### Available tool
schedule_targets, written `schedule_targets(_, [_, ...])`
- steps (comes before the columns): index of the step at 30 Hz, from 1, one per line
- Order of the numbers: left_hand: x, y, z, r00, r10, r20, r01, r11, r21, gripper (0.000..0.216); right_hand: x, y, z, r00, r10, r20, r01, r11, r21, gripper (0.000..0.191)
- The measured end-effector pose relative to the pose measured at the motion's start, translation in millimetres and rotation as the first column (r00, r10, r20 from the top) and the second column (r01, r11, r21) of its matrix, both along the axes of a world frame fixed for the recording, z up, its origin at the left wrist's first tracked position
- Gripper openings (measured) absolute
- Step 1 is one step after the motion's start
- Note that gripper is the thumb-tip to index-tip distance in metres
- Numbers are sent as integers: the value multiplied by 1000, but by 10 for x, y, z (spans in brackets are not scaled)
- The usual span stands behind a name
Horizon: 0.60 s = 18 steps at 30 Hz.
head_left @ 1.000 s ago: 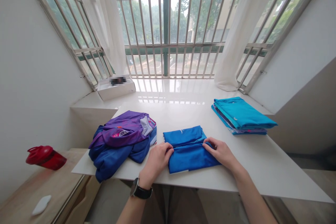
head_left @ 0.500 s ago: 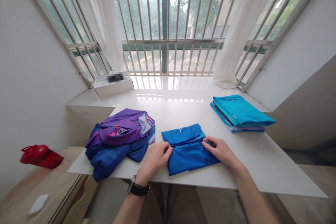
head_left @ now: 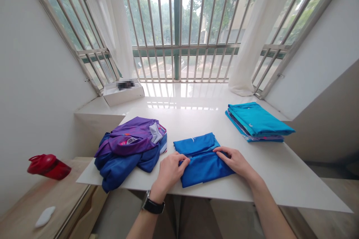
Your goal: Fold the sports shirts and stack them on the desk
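Observation:
A blue sports shirt (head_left: pixel 206 168), folded into a compact rectangle, lies on the white table in front of me. My left hand (head_left: pixel 173 168), with a black-strapped watch on its wrist, pinches the shirt's left side near the fold line across its middle. At the right end of that same line, my right hand (head_left: pixel 231 160) has thumb and fingers closed on the cloth. Left of the shirt sits a loose heap with a purple jersey (head_left: pixel 134 134) on top and dark blue garments (head_left: pixel 120 170) under it. Toward the right, a turquoise shirt (head_left: pixel 258 117) tops a stack of folded clothes.
The white table (head_left: pixel 297 179) narrows to a corner at front right. On the sill stands an open white box (head_left: pixel 123 97), below a barred window. A lower wooden surface at left bears a red bottle (head_left: pixel 49 166) and a white object (head_left: pixel 45 216).
My left hand has slid a little to the right along the blue shirt's fold line. My right hand has shifted slightly left. The view has tilted slightly.

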State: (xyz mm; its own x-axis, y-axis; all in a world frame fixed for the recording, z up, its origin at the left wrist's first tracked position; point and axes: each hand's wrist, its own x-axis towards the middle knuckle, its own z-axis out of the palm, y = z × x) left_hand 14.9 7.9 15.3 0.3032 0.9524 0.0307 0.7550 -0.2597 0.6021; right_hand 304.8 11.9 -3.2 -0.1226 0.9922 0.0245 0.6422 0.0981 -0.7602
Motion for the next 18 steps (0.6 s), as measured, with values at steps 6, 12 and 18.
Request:
schedule_targets(6, [183,-90,-39,997,69,27,-70,997,37,27,1,4,-14,1000,13,-4,-13,1000,-10,38])
schedule_targets(12, [191,-102,-71,997,78,24,-79,995,60,28,12,-5,5,999,36,-1,-36,999,5,36])
schedule_targets(18, [114,-68,-96,991,82,103,-86,996,29,27,17,0,-5,998,49,33,-49,999,-7,36])
